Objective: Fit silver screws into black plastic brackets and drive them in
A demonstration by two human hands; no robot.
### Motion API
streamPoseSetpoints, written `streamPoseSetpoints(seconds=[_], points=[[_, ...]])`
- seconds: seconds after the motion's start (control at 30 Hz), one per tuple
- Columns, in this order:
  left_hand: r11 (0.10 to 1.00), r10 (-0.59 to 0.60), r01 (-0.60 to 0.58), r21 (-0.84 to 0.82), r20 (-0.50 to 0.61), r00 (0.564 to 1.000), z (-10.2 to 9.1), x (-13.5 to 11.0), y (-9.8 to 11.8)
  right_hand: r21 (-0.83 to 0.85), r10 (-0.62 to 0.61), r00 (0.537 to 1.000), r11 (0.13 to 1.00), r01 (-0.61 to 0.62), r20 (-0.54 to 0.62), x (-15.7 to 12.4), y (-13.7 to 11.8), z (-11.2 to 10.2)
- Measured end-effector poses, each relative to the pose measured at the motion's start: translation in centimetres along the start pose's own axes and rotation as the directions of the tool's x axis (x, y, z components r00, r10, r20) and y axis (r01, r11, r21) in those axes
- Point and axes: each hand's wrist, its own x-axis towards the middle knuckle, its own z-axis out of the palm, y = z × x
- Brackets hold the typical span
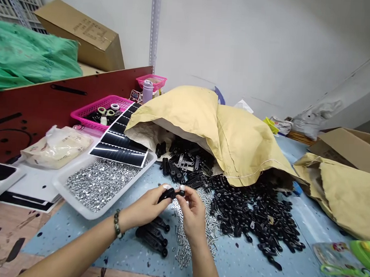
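My left hand point(148, 207) and my right hand point(193, 213) meet over the blue table, both pinching one small black plastic part point(170, 192) between the fingertips. A bead bracelet sits on my left wrist. Just below my hands lie a few assembled black parts point(153, 237) and a strip of small silver screws point(184, 237). A big heap of loose black plastic parts point(249, 208) spills out to the right of my hands.
A white tray of silver nuts point(98, 183) stands left of my hands. Tan paper sacks point(222, 132) lie behind the heap and at right point(346, 196). Pink baskets point(102, 109), a red board, cardboard boxes and green-handled scissors point(352, 263) surround the area.
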Motion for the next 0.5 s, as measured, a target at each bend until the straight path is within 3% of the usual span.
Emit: streamPoseSetpoints(seconds=[0.13, 0.27, 0.5], points=[[0.990, 0.132, -0.127, 0.067, -0.083, 0.988, -0.2, 0.1, 0.7, 0.043, -0.002, 1.000, 0.999, 0.003, -0.019, -0.6, -0.6, 0.0], [0.966, 0.231, -0.222, 0.133, -0.053, 0.972, -0.3, 0.1, 0.8, 0.060, 0.034, 0.997, 0.998, -0.029, -0.076, -1.1, -1.0, -0.1], [0.966, 0.247, -0.243, 0.089, -0.041, 0.968, -0.3, 0.1, 0.6, 0.174, 0.051, 0.997, 0.984, -0.040, -0.060, -1.9, -1.1, -0.4]])
